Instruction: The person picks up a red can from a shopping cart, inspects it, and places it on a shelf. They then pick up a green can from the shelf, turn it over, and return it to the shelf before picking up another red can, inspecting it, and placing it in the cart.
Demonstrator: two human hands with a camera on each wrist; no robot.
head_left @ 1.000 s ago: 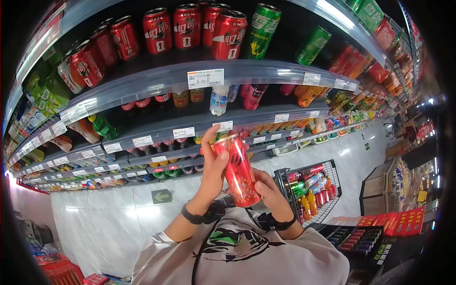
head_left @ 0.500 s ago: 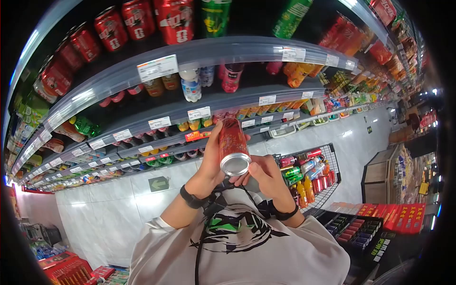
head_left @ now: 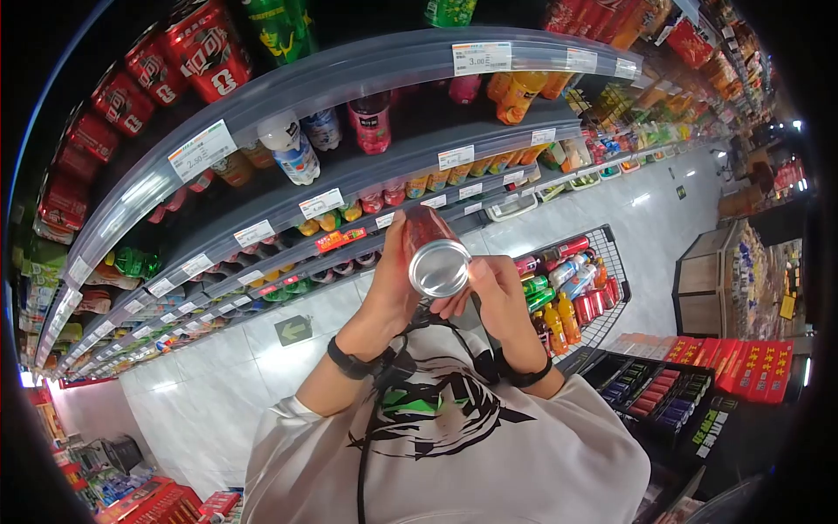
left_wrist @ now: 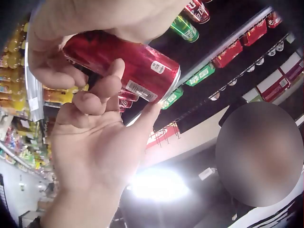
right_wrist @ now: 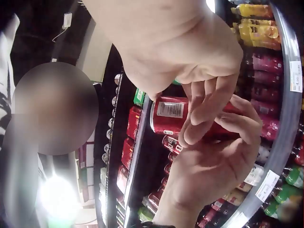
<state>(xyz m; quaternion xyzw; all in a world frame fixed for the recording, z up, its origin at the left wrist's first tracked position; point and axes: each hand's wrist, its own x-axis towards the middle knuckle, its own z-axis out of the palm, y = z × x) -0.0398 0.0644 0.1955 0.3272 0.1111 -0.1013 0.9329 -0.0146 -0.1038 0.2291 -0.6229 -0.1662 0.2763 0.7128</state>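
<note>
A red can [head_left: 426, 229] is held up in front of the chest, its silver base [head_left: 439, 269] turned toward the head camera. The left hand [head_left: 384, 293] wraps its fingers round the far part of the can. At the base end, the right hand [head_left: 502, 306] has its thumb against the rim and bent fingers on the can's side. A white barcode label shows on the can [left_wrist: 142, 66] in the left wrist view, between the left hand [left_wrist: 104, 19] and right hand [left_wrist: 95, 142]. Both hands also grip the can [right_wrist: 166, 124] in the right wrist view.
Shelves [head_left: 349, 87] of cans and bottles curve across the front and left. A wire cart [head_left: 621, 288] with drinks stands on the right, beyond the right hand. Nearer on the right is a black display rack [head_left: 668, 371] beside red boxes [head_left: 755, 371].
The can has been tipped from showing its printed side to showing its base. The left hand has moved farther round it. The head view has turned right, shifting the upper shelf items leftward.
</note>
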